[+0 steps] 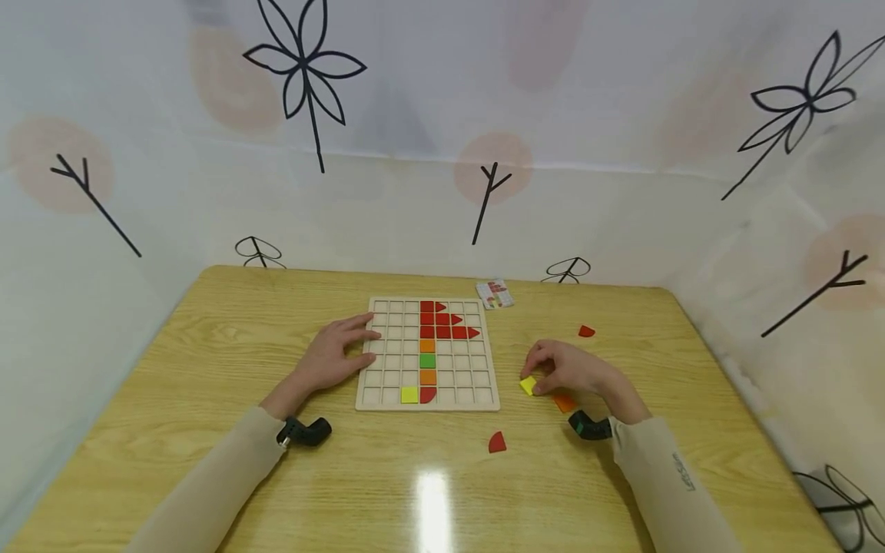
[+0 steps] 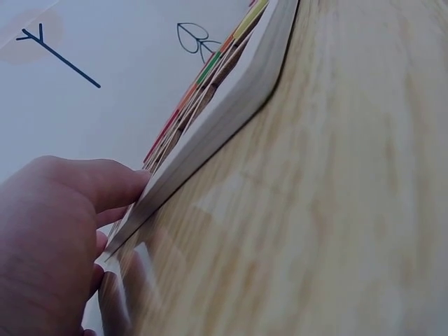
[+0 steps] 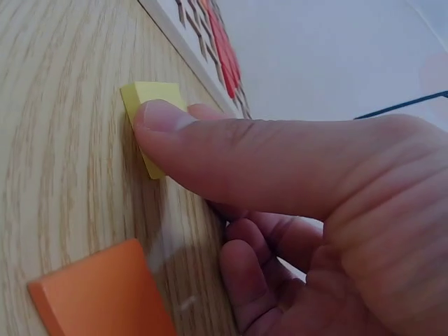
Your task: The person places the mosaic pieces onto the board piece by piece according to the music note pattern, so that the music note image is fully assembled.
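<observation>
A pale wooden grid board (image 1: 459,375) lies mid-table, with a column of red, orange and green tiles in it. At the column's foot sit a yellow square (image 1: 409,395) and a red quarter-round tile (image 1: 428,395). My left hand (image 1: 333,353) rests at the board's left edge, fingers spread and thumb against the rim. Right of the board, my right hand (image 1: 568,369) pinches a yellow square tile (image 3: 159,91) between thumb and fingers, close over the table. An orange tile (image 3: 105,290) lies by that hand, partly hidden by it in the head view.
A small printed card (image 1: 495,293) with a coloured tile pattern lies behind the board's far right corner. One loose red quarter-round piece (image 1: 586,331) lies beyond the right hand, another red piece (image 1: 497,442) in front of the board. Patterned cloth (image 1: 394,215) hangs behind the table.
</observation>
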Motion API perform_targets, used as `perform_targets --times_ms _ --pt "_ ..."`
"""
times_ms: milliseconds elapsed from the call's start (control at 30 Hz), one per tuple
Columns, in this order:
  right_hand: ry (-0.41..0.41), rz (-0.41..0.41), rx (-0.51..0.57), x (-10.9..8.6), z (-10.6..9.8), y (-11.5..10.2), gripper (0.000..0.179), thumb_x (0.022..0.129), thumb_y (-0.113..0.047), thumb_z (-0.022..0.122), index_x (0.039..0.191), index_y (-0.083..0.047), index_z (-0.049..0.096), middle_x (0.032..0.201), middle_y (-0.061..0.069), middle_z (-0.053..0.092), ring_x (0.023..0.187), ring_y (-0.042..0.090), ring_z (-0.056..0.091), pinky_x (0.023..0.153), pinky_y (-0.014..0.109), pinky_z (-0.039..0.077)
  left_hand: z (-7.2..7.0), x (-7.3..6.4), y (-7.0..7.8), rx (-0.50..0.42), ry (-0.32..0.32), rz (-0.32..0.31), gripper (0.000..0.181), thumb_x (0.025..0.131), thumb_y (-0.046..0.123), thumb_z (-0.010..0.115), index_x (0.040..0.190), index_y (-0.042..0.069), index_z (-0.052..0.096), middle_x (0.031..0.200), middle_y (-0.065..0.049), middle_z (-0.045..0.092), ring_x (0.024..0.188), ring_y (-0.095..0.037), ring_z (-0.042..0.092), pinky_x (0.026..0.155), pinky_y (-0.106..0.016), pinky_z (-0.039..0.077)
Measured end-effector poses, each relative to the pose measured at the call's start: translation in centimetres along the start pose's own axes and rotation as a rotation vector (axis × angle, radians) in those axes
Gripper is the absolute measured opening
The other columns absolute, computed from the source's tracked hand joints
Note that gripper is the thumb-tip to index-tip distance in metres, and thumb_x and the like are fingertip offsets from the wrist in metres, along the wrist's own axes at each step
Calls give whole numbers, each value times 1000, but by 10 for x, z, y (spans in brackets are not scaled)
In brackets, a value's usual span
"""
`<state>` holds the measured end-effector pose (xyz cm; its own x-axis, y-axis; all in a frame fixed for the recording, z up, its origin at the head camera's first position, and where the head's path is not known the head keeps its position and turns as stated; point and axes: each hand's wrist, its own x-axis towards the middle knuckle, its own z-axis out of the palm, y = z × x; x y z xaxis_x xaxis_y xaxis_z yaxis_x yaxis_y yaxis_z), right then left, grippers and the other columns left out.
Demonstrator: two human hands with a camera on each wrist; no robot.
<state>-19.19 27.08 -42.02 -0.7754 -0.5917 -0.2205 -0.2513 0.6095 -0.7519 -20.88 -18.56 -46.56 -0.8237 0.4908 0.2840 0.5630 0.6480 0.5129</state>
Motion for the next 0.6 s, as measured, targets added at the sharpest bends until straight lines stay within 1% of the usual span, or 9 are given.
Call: perform_targets --times_ms 100,300,533,600 --pt "11 -5 -1 -1 2 0 15 84 -8 79 98 -11 73 106 6 60 92 23 50 81 32 45 0 0 -1 8 -4 -4 39 93 29 70 128 11 69 153 -11 43 137 -39 40 111 -59 27" --pt "9 -18 36 1 3 3 15 86 -6 77 98 -7 67 96 7 62 82 22 49 74 31 44 0 0 -2 12 7 5 39 93 28 71 127 10 69 153 -13 44 136 -40 41 111 -61 27" --pt "87 32 -7 2 4 4 13 88 -12 77 96 -12 66 91 3 60 81 23 51 72 30 44 2 1 -2 7 -6 -8 39 93 29 70 128 11 69 153 -11 43 137 -39 40 112 -59 26" --pt "106 32 -14 2 5 3 12 89 -12 76 95 -12 66 89 3 60 80 22 52 70 29 44 2 1 -2 6 -5 -6 39 93 29 70 128 11 69 153 -12 43 137 -39 40 112 -59 26"
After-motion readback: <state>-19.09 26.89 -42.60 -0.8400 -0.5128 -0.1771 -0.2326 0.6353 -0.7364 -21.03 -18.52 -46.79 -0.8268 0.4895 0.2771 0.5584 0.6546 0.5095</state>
